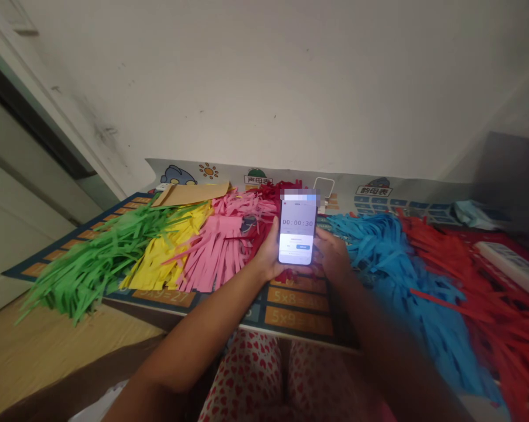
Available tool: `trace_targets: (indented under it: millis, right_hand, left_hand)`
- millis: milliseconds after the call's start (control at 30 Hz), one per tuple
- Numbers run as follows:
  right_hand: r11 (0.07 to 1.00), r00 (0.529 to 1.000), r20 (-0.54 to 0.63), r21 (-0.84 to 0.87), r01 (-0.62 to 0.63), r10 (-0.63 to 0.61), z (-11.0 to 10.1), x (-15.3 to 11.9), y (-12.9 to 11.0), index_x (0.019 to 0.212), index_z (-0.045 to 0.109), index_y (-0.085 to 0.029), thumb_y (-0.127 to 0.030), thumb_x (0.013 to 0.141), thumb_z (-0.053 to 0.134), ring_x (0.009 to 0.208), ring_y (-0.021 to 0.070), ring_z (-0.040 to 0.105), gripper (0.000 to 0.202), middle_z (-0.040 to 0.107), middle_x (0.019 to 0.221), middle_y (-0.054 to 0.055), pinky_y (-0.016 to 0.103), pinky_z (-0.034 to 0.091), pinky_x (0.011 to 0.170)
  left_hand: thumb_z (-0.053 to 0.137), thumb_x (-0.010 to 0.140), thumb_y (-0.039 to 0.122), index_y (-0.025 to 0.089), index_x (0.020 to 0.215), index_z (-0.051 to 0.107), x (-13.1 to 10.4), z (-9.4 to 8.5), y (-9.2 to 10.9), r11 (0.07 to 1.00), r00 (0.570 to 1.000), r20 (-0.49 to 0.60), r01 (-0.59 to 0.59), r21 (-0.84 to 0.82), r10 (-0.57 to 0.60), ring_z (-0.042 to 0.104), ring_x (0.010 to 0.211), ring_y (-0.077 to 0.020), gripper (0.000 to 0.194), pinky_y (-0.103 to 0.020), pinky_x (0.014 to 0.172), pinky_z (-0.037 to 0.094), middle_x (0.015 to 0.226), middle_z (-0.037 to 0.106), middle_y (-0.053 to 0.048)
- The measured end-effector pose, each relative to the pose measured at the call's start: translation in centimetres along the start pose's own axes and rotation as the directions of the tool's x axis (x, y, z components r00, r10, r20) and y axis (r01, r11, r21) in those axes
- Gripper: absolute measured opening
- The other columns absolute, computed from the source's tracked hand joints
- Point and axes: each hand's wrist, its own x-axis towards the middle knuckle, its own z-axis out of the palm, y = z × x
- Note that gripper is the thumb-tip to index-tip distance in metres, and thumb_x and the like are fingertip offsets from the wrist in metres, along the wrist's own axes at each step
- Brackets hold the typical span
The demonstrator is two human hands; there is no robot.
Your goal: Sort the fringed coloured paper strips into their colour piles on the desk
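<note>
A phone (297,234) with a lit screen reading 00:00:30 is held upright above the middle of the table. My left hand (269,255) grips its left edge, and my right hand (331,251) is closed round its right edge. Left of the hands lie piles of cut paper strips: green (92,258), yellow (170,246) and pink (214,252), with dark red strips behind the phone. On the right are blue strips (405,275) and red strips (475,281).
The table (242,310) has a printed times-table cover. A brown cardboard piece (194,193) rests on the strips at the back left. A white device (510,266) and a crumpled clear wrapper (473,214) lie at the right. A wall rises behind.
</note>
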Motion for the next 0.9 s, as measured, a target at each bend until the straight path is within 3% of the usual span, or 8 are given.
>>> trace_targets:
  millis: [133,267,633,900]
  right_hand:
    - [1.000,1.000,-0.016,-0.007,0.018,-0.019,-0.03,0.04,0.10,0.106,0.073,-0.018,-0.033,0.078,0.051,0.072,0.0205,0.063,0.039,0.071,0.083,0.003,0.027,0.048,0.057]
    - [0.999,0.999,-0.024,-0.036,0.021,-0.022,-0.08,0.12,0.41,0.107,0.073,-0.018,-0.033,0.078,0.050,0.062,0.0187,0.060,0.040,0.069,0.072,0.001,0.028,0.049,0.057]
    - [0.999,1.000,-0.015,0.034,0.022,-0.021,-0.03,0.17,0.47,0.110,0.073,-0.018,-0.032,0.077,0.052,0.069,0.0209,0.065,0.042,0.073,0.084,0.003,0.030,0.052,0.061]
    - [1.000,0.999,-0.034,0.000,0.018,-0.018,-0.13,0.25,0.70,0.110,0.073,-0.019,-0.032,0.077,0.051,0.067,0.0226,0.065,0.042,0.068,0.068,0.002,0.030,0.052,0.057]
  left_hand:
    - [0.019,0.091,0.073,0.012,0.137,0.053,-0.01,-0.16,-0.06,1.000,1.000,-0.001,-0.003,0.003,0.003,0.073,0.085,-0.0337,0.084,-0.049,0.065,0.061,0.104,0.074,-0.021]
    - [0.018,0.092,0.072,0.013,0.134,0.056,-0.09,-0.01,-0.06,1.000,1.000,-0.025,-0.003,-0.011,0.003,0.073,0.086,-0.0331,0.082,-0.048,0.065,0.061,0.105,0.073,-0.020]
    - [0.021,0.095,0.067,0.013,0.133,0.057,-0.28,0.00,-0.11,0.999,1.000,0.015,-0.009,-0.053,0.010,0.074,0.086,-0.0330,0.075,-0.048,0.065,0.062,0.104,0.074,-0.019]
    - [0.019,0.096,0.064,0.014,0.130,0.059,-0.34,0.36,0.11,0.999,0.997,0.075,-0.008,-0.043,0.012,0.073,0.089,-0.0344,0.073,-0.054,0.068,0.060,0.109,0.072,-0.020]
